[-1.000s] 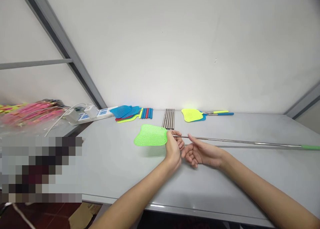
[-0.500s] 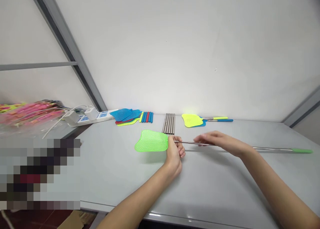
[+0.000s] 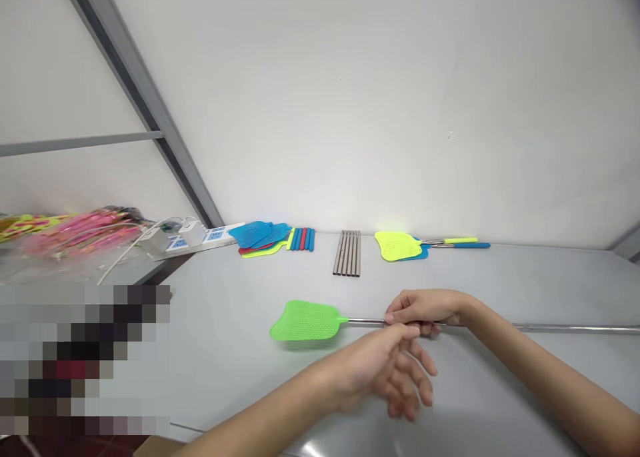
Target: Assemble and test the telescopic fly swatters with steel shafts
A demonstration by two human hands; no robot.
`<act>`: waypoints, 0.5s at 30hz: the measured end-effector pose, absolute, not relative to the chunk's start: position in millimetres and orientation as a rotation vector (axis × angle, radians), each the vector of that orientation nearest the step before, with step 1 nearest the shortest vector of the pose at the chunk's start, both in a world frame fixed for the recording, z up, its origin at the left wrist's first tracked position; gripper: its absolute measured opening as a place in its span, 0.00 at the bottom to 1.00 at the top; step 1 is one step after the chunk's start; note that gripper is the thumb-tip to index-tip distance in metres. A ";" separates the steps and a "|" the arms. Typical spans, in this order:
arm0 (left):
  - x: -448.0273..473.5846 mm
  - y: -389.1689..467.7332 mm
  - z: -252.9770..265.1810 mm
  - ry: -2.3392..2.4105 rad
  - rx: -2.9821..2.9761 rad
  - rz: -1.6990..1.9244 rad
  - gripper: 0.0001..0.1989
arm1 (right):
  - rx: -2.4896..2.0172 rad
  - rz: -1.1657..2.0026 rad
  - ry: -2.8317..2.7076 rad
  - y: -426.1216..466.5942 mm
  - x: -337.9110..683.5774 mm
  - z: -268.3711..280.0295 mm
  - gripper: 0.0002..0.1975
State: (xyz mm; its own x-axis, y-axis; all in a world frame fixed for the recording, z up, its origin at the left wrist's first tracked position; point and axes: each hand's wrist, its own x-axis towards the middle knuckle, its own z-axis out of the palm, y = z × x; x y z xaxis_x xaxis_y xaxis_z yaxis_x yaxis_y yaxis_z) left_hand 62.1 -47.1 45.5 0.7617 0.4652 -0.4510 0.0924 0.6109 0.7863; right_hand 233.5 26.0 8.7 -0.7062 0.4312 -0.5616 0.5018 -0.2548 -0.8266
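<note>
A green fly swatter [image 3: 306, 322] lies across the table with its mesh head to the left and its long metal rod running out of view on the right. My right hand [image 3: 425, 308] pinches the rod a short way from the head. Just in front of the rod, my left hand [image 3: 395, 370] is off the swatter, its fingers spread and curved with nothing in them. Behind my hands, several metal tubes [image 3: 347, 254] lie side by side. Two swatters, one yellow [image 3: 400, 246] and one blue [image 3: 470, 245], lie to the right of the tubes.
At the back left lie loose blue swatter heads [image 3: 253, 234] and several coloured handle grips [image 3: 301, 239]. A white power strip [image 3: 200, 244] with plugs stands beside them. Bagged pink items [image 3: 93, 232] are at the far left. A white wall [image 3: 350, 110] rises behind the table.
My left hand has let go of the swatter's neck and moved right, fingers spreading. My right hand has closed on the rod. The swatter sits lower in view, its green handle now out of frame.
</note>
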 end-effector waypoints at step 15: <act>-9.3 7.8 28.8 1.075 2.413 0.196 0.13 | 1.021 -2.448 1.601 37.7 228.9 0.1 0.12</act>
